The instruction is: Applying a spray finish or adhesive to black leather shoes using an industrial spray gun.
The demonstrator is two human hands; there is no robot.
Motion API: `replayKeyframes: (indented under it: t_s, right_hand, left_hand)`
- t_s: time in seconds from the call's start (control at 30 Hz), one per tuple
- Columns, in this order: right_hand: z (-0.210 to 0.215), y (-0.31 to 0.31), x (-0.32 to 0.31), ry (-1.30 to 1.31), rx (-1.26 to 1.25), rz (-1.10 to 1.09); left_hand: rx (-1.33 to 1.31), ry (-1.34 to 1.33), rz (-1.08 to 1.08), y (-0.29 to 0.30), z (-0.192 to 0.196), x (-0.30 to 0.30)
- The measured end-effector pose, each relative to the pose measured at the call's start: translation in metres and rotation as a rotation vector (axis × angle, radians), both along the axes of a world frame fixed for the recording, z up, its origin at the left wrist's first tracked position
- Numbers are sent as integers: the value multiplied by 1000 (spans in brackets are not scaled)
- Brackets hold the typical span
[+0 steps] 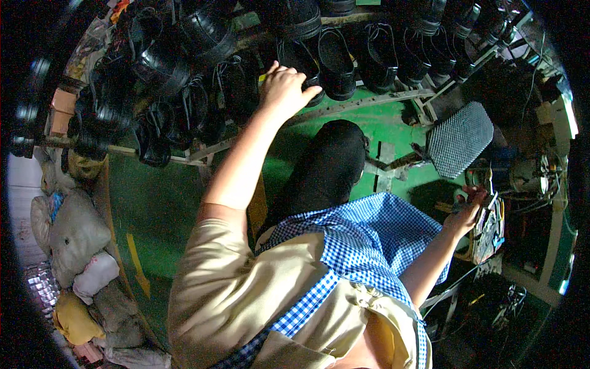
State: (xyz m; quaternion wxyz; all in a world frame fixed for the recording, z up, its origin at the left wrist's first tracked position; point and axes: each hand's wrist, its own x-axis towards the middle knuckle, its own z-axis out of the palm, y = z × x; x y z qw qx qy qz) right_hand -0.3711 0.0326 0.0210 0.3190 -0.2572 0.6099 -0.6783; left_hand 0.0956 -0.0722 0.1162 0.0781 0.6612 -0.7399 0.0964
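Observation:
My left hand (284, 91) reaches up to a rack of black lace-up shoes. Its fingers curl at the side of one black shoe (299, 61), and the thumb lies across the heel end; the hand hides part of that shoe. A similar black shoe (337, 61) stands just to the right. Low on the right, my right hand (469, 208) is closed around a slim metal hand tool (489, 183), whose exact kind is unclear. Right below that hand is a holder (490, 237) crowded with tools.
Several more shoes (200, 37) fill the rack, whose metal rail (369, 101) crosses before me. A textured grey panel (461, 140) on a metal stand rises at the right. Stuffed sacks (77, 230) are piled at the left, beside the green floor (132, 203).

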Motion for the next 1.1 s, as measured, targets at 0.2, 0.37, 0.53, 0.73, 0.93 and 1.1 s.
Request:
replayKeyframes:
  t_s: [0.2,0.37,0.53,0.73,0.93,1.1]
  right_hand:
    - [-21,-2,-18,-70,18,107]
    - [-5,-3,-7,-199,-1,96]
    - [-2,1,-11,-295,49,44]
    - [-4,4,-30,-104,67,185]
    - [59,4,26,41,208,183]
    - [55,13,37,-20,-37,252]
  left_hand:
    - [17,175,-51,3,-7,-17]
    - [-147,393,-101,38,-3,-9]
    - [-117,754,-180,81,37,-21]
    - [-50,1455,-282,129,93,-43]
    - [-76,1638,-175,164,122,-73]
    - [214,1419,-640,117,147,-117]
